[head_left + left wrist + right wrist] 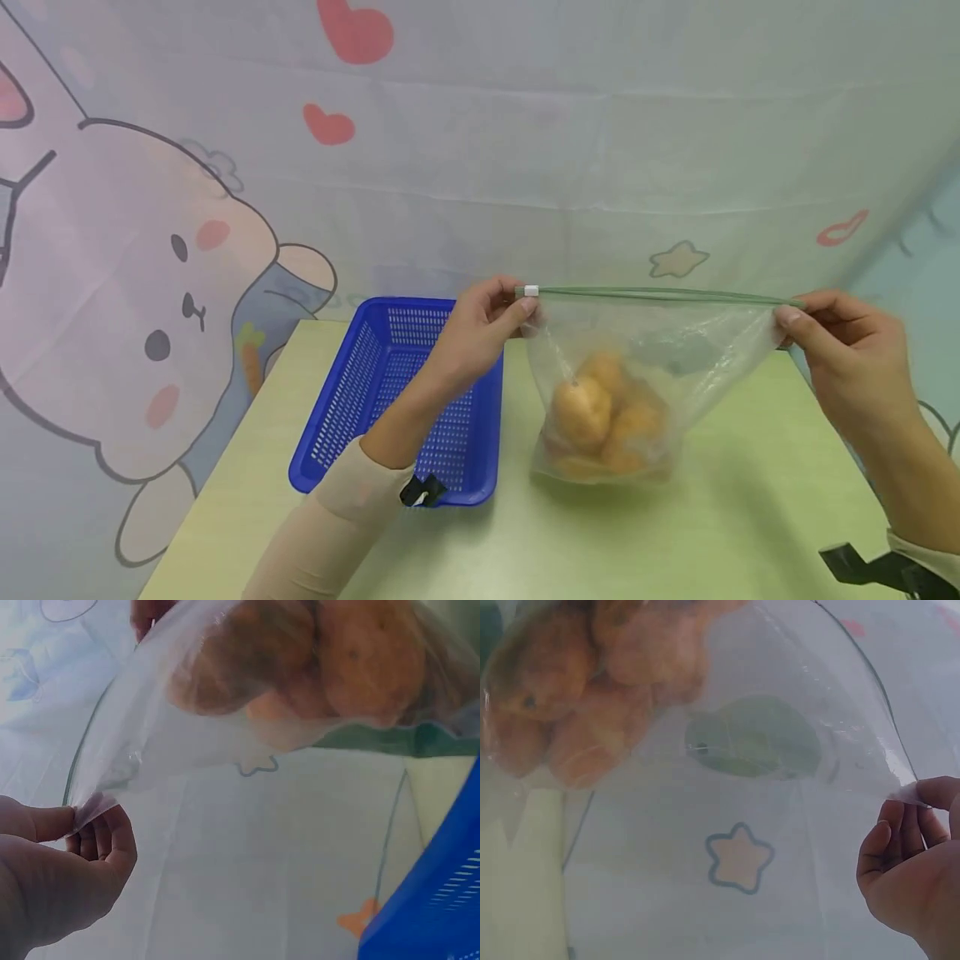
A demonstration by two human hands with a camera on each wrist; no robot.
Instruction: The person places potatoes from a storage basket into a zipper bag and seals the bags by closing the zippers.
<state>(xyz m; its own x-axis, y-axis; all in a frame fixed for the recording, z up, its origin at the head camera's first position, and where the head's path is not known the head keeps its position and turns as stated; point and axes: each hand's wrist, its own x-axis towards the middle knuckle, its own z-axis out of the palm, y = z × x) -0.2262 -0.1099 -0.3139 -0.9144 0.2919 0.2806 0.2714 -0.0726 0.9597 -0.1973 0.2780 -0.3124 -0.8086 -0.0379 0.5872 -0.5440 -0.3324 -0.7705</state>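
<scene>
A clear zip bag (720, 350) with a green zip strip along its top is stretched between both hands. Several roundish orange-coloured fruits (581, 412) lie bunched in its bottom; their exact kind is blurred by the plastic. My left hand (480, 329) pinches the strip's left corner, beside a white slider (531, 291). At the opposite corner, my right hand (855, 346) grips the strip between thumb and fingers. The right wrist view shows the thumb and fingers of that right hand (907, 855) on the bag's edge. A green patch (757, 739) shows on or through the plastic.
A blue perforated basket (491, 450) stands on the pale green table (600, 550), left of the bag and partly behind my left forearm. Behind the table hangs a cloth (480, 150) printed with a cartoon rabbit, hearts and a star.
</scene>
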